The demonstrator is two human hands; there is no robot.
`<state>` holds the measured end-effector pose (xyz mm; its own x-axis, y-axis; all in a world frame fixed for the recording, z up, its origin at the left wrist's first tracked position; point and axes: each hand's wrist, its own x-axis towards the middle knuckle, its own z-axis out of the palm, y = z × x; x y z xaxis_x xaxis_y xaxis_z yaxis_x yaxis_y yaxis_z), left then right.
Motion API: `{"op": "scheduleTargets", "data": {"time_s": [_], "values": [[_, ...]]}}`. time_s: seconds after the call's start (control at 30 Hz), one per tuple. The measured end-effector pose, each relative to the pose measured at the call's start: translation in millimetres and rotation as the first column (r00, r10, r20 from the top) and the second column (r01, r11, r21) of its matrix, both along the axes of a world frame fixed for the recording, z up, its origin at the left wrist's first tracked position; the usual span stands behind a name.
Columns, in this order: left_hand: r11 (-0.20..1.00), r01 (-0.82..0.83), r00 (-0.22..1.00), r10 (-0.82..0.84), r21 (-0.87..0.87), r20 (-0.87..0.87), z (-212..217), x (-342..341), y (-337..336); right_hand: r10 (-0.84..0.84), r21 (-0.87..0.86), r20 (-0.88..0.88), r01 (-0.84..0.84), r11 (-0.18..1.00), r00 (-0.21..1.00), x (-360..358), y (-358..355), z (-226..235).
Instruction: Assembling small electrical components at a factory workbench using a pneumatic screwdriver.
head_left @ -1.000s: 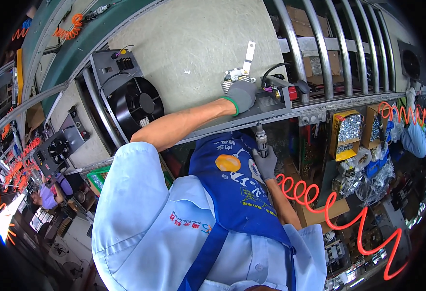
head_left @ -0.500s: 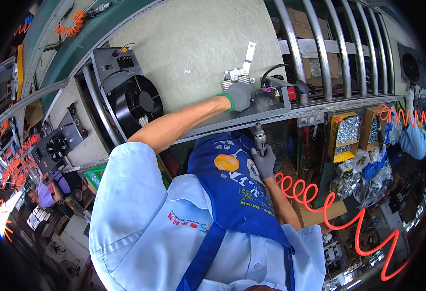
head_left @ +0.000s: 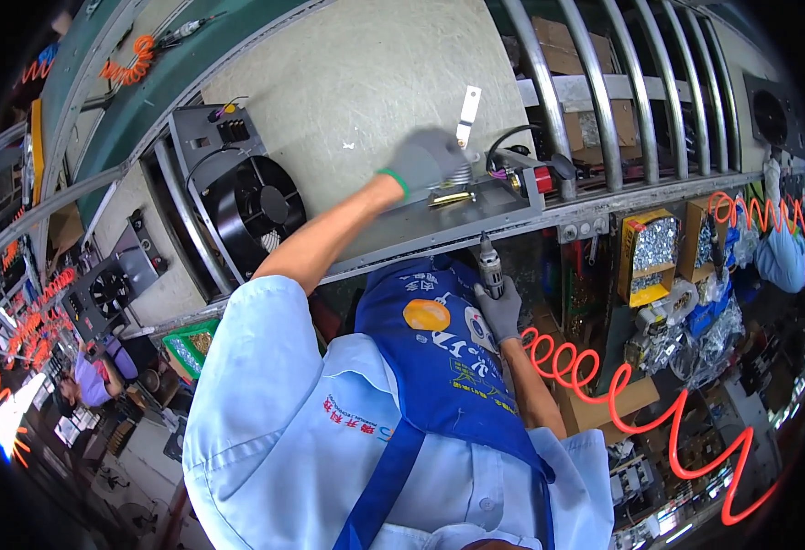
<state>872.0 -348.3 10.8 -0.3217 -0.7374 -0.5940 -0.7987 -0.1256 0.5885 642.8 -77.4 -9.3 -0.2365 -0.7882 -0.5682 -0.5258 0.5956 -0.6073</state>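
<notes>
On the grey sheet-metal panel (head_left: pixel 393 220) by the bench's near edge, my left hand (head_left: pixel 425 158), in a grey glove with a green cuff, lies over a ribbed metal assembly (head_left: pixel 463 174). Motion smears its fingers, and the glove covers much of the part. A flat pale metal strip (head_left: pixel 468 112) sticks out beyond the assembly. Just below the hand, a small brass-coloured piece (head_left: pixel 453 197) shows on the panel. Lower down, in front of the apron, my gloved right hand (head_left: pixel 503 310) is closed round a pneumatic screwdriver (head_left: pixel 489 264), its tip pointing up toward the bench edge.
A black round fan (head_left: pixel 260 197) stands at the panel's left end, a red switch (head_left: pixel 543 179) at its right. Metal rollers (head_left: pixel 595 92) continue rightward. An orange coiled hose (head_left: pixel 622 403) hangs beside my right arm. A yellow box of screws (head_left: pixel 651 257) sits below the rollers.
My left hand has shifted left and farther over the metal assembly, uncovering the brass-coloured piece on the panel. The right hand and screwdriver have barely moved.
</notes>
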Motion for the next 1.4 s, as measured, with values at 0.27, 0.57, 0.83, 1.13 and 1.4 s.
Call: {"op": "scheduleTargets", "data": {"time_s": [0.27,0.57,0.83,1.13,1.4], "values": [[0.953,0.189,0.979,-0.162,0.238,-0.127,-36,6,-62,0.003,0.023,0.043,-0.004,1.000,0.999,-3,-6,14],[0.914,0.292,0.954,-0.298,0.282,-0.023,-38,-5,-76,-0.021,0.030,0.058,0.019,0.999,0.998,1,-5,16],[0.879,0.102,0.970,-0.191,0.466,0.149,-52,-22,-92,-0.027,0.087,0.033,0.024,0.996,0.999,-1,-12,19],[0.882,0.085,0.927,-0.240,0.463,0.288,-74,-35,-101,0.000,0.106,0.025,-0.003,0.994,1.000,3,-14,25],[0.885,0.058,0.924,-0.222,0.462,0.310,-72,-40,-104,-0.018,0.103,0.028,0.015,0.995,0.999,4,-13,23]]}}
